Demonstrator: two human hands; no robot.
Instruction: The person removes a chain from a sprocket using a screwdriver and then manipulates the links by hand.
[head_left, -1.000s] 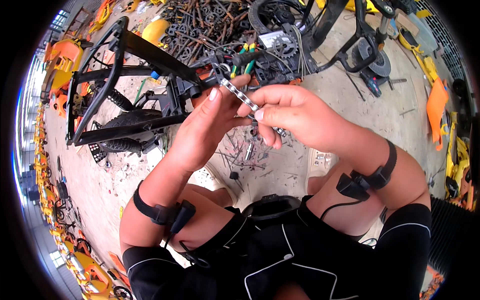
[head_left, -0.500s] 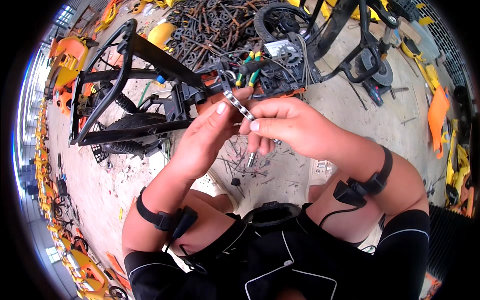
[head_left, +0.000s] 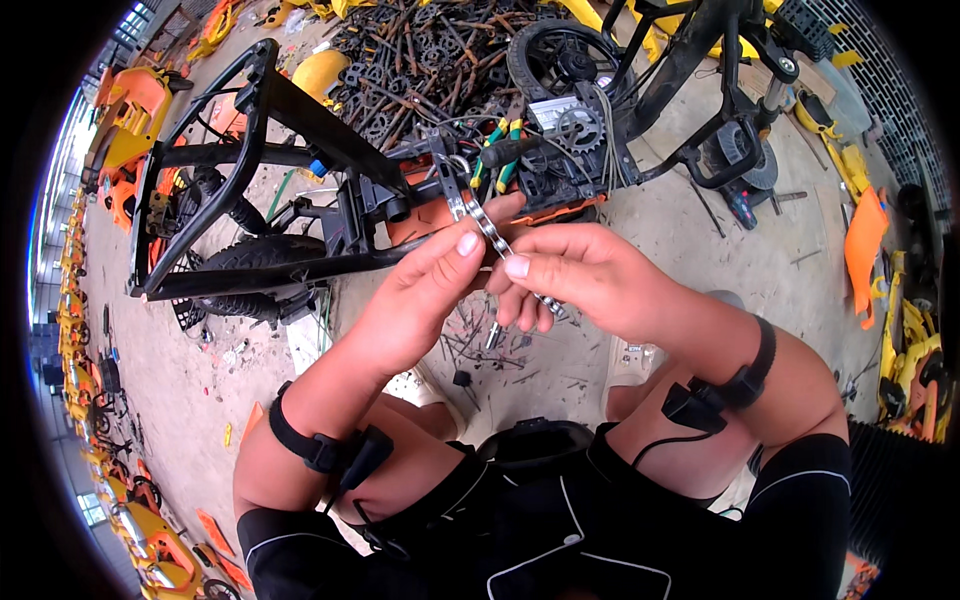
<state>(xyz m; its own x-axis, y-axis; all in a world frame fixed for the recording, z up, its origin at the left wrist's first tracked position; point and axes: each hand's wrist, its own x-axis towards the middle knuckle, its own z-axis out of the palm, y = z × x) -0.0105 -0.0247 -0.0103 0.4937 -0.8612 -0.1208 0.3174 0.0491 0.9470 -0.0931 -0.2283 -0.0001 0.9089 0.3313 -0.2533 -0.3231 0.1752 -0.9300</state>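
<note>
A short length of silver roller chain (head_left: 490, 232) slants between my two hands, in front of my knees. My left hand (head_left: 420, 295) is closed on its upper part, thumb on top and the forefinger stretched beneath. My right hand (head_left: 595, 278) pinches the chain between thumb and forefinger, with the other fingers curled below. The chain's lower end (head_left: 550, 305) shows beside those fingers. Just beyond my fingertips are a flat metal part (head_left: 450, 190) and pliers with green and yellow handles (head_left: 510, 160), lying on the dark vehicle assembly.
A black tubular frame (head_left: 330, 135) with a wheel (head_left: 260, 258) lies at the left. Behind is a heap of rusty cranks and chainrings (head_left: 430, 60). A small silver rod (head_left: 493, 335) and scattered bits lie on the floor between my feet. Orange and yellow panels (head_left: 865, 250) line the right.
Both hands and the chain sit slightly lower in the picture. My right fingers have shifted, and more of the chain's lower end shows. The view has moved a little.
</note>
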